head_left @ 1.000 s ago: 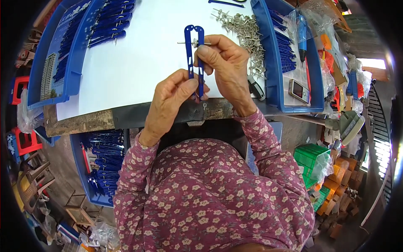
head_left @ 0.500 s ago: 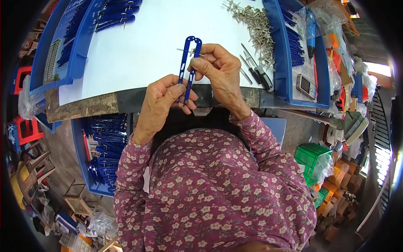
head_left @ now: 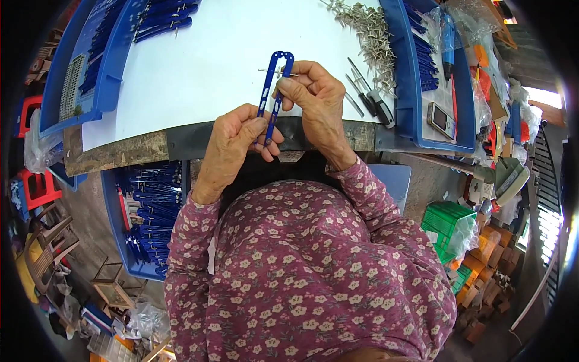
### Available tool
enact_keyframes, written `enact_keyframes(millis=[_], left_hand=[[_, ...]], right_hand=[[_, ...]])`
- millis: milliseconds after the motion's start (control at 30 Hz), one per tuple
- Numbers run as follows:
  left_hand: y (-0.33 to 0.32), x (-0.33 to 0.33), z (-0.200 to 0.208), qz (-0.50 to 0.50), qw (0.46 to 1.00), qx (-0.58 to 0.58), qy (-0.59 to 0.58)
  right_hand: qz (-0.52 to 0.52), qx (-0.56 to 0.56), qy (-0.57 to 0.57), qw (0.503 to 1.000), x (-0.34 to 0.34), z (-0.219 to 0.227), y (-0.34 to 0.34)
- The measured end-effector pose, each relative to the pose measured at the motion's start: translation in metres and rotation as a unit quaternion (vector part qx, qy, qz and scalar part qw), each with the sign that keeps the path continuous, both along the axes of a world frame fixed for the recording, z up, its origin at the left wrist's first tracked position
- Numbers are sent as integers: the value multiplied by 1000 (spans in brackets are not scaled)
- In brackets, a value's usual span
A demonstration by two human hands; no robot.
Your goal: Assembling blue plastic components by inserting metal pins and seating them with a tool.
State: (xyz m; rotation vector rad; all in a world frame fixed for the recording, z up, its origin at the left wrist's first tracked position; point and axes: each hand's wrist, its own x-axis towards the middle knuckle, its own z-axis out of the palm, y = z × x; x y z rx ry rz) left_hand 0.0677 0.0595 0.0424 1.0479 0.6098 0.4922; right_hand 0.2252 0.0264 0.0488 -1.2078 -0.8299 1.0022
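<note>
Fingers (head_left: 256,125) of left hand (head_left: 232,145) pinch lower end of blue clip (head_left: 272,90); right hand (head_left: 313,99) fingers pinch metal pin (head_left: 269,70) through its top. Clip barely shifted since half-second ago, above worktop (head_left: 199,78) edge; pin seating continues.

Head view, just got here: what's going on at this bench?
A person in a floral top holds a blue U-shaped plastic handle over the white tabletop. The left hand pinches its open ends; the right hand grips near the loop, where a metal pin crosses it. More pins are piled to the right, beside small screwdrivers.
</note>
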Motion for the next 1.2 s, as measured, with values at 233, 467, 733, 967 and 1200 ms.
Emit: enact_keyframes(millis=[233,467,733,967,1200], left_hand=[[5,-16,12,-21,997,14,71],[28,-47,29,-139,961,79,224],[51,-55,27,-232,899,186,322],[57,-62,23,-210,901,200,323],[35,-66,33,-72,767,503,391]], right_hand=[[43,-38,52,997,-2,0,-16],[179,-187,-56,964,6,16,-36],[170,9,-415,894,-5,0,-32],[197,46,-460,864,-3,-9,-19],[197,60,-472,857,-1,-12,-16]])
